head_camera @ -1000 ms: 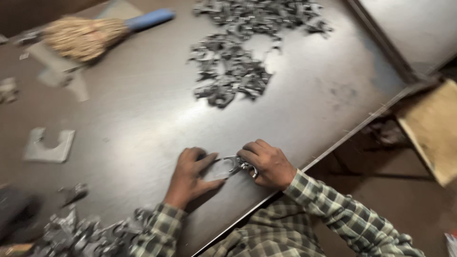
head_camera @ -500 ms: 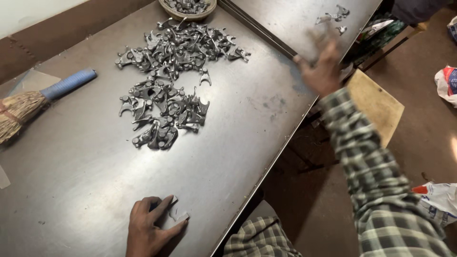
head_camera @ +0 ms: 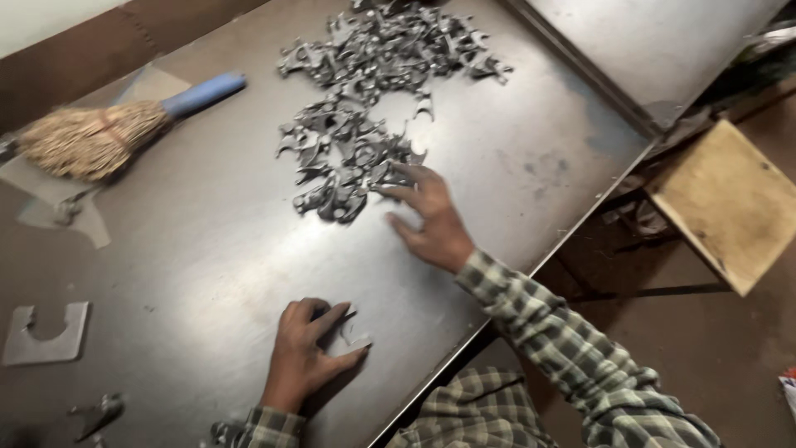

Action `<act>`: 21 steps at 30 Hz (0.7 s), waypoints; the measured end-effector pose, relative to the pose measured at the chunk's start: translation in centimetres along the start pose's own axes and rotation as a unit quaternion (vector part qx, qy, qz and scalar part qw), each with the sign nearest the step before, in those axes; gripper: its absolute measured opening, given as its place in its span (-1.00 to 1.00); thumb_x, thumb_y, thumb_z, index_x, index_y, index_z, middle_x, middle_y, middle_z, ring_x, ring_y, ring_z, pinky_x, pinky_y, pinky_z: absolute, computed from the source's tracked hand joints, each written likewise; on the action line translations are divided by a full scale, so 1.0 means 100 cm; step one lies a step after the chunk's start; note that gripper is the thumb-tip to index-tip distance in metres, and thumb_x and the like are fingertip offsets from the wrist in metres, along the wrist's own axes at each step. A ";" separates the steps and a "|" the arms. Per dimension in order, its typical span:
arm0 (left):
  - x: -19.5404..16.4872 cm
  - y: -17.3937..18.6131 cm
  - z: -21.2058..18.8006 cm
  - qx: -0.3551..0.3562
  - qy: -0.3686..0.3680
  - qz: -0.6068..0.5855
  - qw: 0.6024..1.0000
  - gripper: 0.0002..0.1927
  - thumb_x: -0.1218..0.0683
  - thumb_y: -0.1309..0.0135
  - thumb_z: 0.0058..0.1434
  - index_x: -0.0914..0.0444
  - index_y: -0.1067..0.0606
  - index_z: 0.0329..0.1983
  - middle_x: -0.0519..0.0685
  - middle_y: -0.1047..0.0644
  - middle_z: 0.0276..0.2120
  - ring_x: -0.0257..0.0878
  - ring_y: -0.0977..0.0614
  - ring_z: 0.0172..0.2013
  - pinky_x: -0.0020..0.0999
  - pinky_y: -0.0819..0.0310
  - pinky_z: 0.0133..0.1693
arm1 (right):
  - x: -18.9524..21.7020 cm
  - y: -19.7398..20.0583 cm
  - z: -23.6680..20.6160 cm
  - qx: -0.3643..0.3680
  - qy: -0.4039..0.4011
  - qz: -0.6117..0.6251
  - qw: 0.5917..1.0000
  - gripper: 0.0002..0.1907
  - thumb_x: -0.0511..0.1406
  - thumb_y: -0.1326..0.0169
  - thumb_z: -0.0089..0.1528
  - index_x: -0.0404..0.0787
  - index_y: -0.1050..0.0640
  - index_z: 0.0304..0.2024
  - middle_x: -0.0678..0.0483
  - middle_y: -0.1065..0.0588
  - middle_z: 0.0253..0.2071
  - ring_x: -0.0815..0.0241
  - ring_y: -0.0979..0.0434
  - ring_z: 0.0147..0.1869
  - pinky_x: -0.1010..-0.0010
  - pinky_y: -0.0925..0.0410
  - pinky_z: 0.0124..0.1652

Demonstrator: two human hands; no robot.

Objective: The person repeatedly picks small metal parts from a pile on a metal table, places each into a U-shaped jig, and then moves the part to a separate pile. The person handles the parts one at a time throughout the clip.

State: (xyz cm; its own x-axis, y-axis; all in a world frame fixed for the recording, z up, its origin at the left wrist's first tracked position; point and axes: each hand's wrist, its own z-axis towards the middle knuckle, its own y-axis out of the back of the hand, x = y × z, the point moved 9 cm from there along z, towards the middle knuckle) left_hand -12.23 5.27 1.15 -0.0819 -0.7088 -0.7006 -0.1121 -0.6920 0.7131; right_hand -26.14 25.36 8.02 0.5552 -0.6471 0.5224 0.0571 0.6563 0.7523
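A large heap of small grey metal parts (head_camera: 365,124) lies spread over the far middle of a steel table (head_camera: 207,249). My right hand (head_camera: 427,217) rests at the heap's near edge, fingers spread and touching the nearest pieces. My left hand (head_camera: 308,348) lies flat on the table near the front edge, its fingers pressing down on a small metal part (head_camera: 352,330) that is mostly hidden under them. Both sleeves are green checked.
A straw hand broom with a blue handle (head_camera: 116,129) lies at the back left. A flat notched metal plate (head_camera: 46,333) sits at the left edge. A wooden board (head_camera: 730,203) stands off the table's right side. A few loose metal pieces (head_camera: 95,413) lie at the front left.
My right hand has come back from the far right end of the table down to the near edge of the heap. My left hand has stayed by the front edge.
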 end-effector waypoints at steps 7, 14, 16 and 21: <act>0.021 0.000 -0.017 -0.043 -0.009 0.021 0.999 -0.14 -0.25 -0.47 -0.30 0.10 -0.56 0.13 0.05 -0.51 -0.10 -0.05 -0.46 -0.01 -0.10 -0.49 -0.01 | 0.066 -0.111 0.051 0.021 0.074 -0.069 0.995 -0.33 0.12 -0.10 0.24 -0.04 -0.47 0.30 -0.18 -0.12 0.47 -0.36 0.06 0.52 -0.32 0.02 0.31; 0.091 0.070 -0.096 -0.217 0.153 0.089 0.960 -0.21 -0.29 -0.21 0.07 0.05 -0.44 0.38 0.20 -0.46 0.08 0.11 -0.37 0.18 0.13 -0.32 0.09 | 0.064 -0.136 0.061 0.036 0.075 -0.165 0.983 -0.61 0.01 -0.07 0.31 -0.09 -0.54 0.00 -0.13 -0.23 0.40 -0.31 -0.11 0.42 -0.21 -0.19 0.15; 0.087 0.080 -0.119 -0.224 0.152 0.170 0.948 -0.24 -0.32 -0.22 0.06 0.03 -0.46 0.31 0.17 -0.46 0.06 0.08 -0.39 0.19 0.13 -0.26 0.22 | 0.061 -0.135 0.050 0.074 0.076 -0.153 0.982 -0.69 -0.08 -0.06 0.32 -0.11 -0.53 -0.02 -0.07 -0.29 0.33 -0.25 -0.14 0.44 -0.16 -0.21 0.16; 0.075 0.058 -0.146 -0.165 0.153 0.235 0.946 -0.20 -0.33 -0.24 -0.04 0.02 -0.45 0.27 0.16 -0.44 0.10 0.06 -0.38 0.21 0.23 -0.11 0.25 | 0.064 -0.108 0.007 0.094 0.128 -0.104 0.982 -0.72 -0.17 -0.04 0.31 -0.15 -0.51 0.00 -0.02 -0.34 0.30 -0.22 -0.16 0.42 -0.10 -0.23 0.17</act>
State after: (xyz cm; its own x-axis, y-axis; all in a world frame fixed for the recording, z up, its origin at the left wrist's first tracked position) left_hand 1.01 -6.07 0.42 0.2492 -0.9203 -0.3015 0.1849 -0.2603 0.9476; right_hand -23.76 13.86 3.46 0.7399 -0.6249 0.2492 0.0506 0.4210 0.9056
